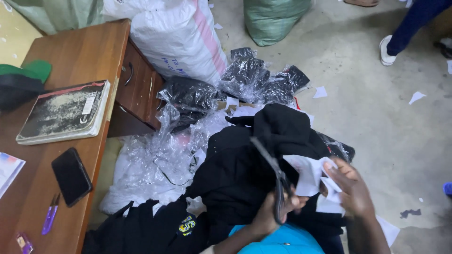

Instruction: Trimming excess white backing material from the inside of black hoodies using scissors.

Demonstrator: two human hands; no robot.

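Observation:
A black garment point(235, 169) lies bunched over my lap. My left hand point(273, 211) grips the handles of dark scissors point(268, 160), whose blades point up and to the left over the cloth. My right hand point(351, 188) pinches a white paper tag point(306, 174) right beside the scissors, with more white paper pieces under its fingers. The tag seems attached to the garment, but the join is hidden. A turquoise sleeve or shirt point(278, 242) shows at the bottom edge.
A wooden desk point(80, 51) on the left carries a worn book point(63, 113), a black phone point(70, 176), a purple tool point(49, 218) and a green-and-black cap point(21, 80). Bagged black garments point(245, 75), loose clear plastic point(150, 160), a white sack point(174, 33) and a green sack point(273, 19) crowd the concrete floor. Another person's shoe point(386, 51) stands at top right.

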